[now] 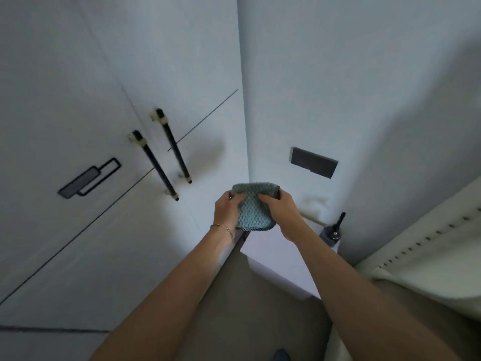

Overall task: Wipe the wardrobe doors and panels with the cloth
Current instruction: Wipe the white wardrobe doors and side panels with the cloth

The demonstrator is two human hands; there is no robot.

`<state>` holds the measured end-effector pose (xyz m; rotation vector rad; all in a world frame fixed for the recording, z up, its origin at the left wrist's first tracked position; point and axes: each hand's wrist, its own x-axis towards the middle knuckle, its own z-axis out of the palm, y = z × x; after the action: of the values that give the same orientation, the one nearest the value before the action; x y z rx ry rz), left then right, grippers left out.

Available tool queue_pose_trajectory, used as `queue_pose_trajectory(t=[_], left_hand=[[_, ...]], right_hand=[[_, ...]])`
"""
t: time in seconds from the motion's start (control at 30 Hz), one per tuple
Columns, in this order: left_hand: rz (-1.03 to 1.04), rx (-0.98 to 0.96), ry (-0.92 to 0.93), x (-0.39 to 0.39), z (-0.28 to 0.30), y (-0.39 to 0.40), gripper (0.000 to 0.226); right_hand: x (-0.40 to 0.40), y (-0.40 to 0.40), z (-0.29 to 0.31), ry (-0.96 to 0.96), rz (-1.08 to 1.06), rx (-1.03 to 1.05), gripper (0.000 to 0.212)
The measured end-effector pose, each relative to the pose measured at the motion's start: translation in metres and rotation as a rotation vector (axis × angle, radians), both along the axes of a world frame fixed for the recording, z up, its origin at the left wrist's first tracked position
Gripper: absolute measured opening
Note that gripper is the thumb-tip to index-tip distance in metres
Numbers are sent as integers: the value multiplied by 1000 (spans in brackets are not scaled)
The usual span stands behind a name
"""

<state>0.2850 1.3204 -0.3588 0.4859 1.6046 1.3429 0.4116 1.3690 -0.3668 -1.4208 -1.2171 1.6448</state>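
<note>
Soft, light cloth (253,204) held folded in both hands (227,208) (277,207), best gripped flat for wiping doors (78,100).

Cloth (253,204): teal, knobbly waffle-textured fabric. Wardrobe doors (78,100): smooth matt white panels. Bar handles (155,165): dark, slightly glossy, pale end mounts. Bracelet (224,227): thin, shiny metal.

door handles (164,155) jut left, wall (364,87) right

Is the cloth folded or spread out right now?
Folded. The cloth is a compact pad with stacked edges at its lower end, held by the left hand and right hand.
</note>
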Motion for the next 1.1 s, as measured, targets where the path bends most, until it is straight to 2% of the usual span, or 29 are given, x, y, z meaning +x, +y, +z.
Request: queue_pose_trajectory(t=[0.1,0.2,0.27,0.4,0.5,0.63,0.77,0.87,0.97,1.03,1.1], left_hand=[[8,118,68,-10,53,-47,15],[49,258,102,-19,103,-97,21],[81,338,104,-25,136,-137,24],[170,451,87,-30,175,-200,33],[213,516,77,-37,197,-247,32],[271,590,44,-50,215,-297,25],[375,552,-77,-69,231,-328,24],[429,539,-125,-76,245,-344,12],[560,610,-39,-83,258,-352,26],[650,664,45,-87,265,-354,20],[704,695,80,-88,269,-353,14]], right_hand=[[-12,-44,54,-71,16,175,23],[-21,-93,111,-127,-1,411,15],[-28,-132,147,-121,-17,550,15],[-31,-195,191,-65,-22,697,19],[-35,-238,215,84,57,687,17],[-52,-272,231,347,166,566,9],[-82,-287,241,389,252,541,16],[-104,-293,250,404,331,575,12],[-121,-298,265,506,284,582,9],[-130,-299,275,579,213,551,16],[-138,-297,278,575,196,607,14]])
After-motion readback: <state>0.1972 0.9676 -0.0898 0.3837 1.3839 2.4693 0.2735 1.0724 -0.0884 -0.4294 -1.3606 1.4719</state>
